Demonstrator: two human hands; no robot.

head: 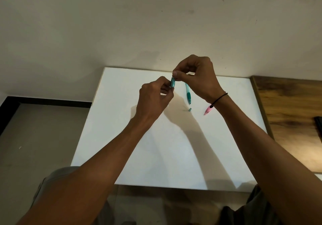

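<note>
Pinches from two sides meet on a short teal pen part (172,83), just above the middle of the frame. The left hand (155,94) holds its lower end between thumb and curled fingers, and the right hand (195,78) nips its top end from above. Both grips are closed on that one part, which stands nearly upright in the air over the far half of the white desk (122,137). Whether the right fingers also hold a tiny second piece is too small to tell.

Just right of the hands a teal barrel (188,95) lies on the desk, pointing toward the bottom of the frame. A small teal piece (190,109) lies apart just below its tip. Further right a pink pen (208,110) shows from under the right wrist, which wears a black band (219,99). A wooden surface (287,106) fills the right edge.

The risk, as I judge it, lies in how slight the hold is. Both grips are fingertip pinches on smooth plastic. If a twist or pull gives way suddenly, the part could spring out, drop and roll across the desk or off its left edge to the floor. The loose piece near the barrel could likewise be knocked away by a forearm coming down.
</note>
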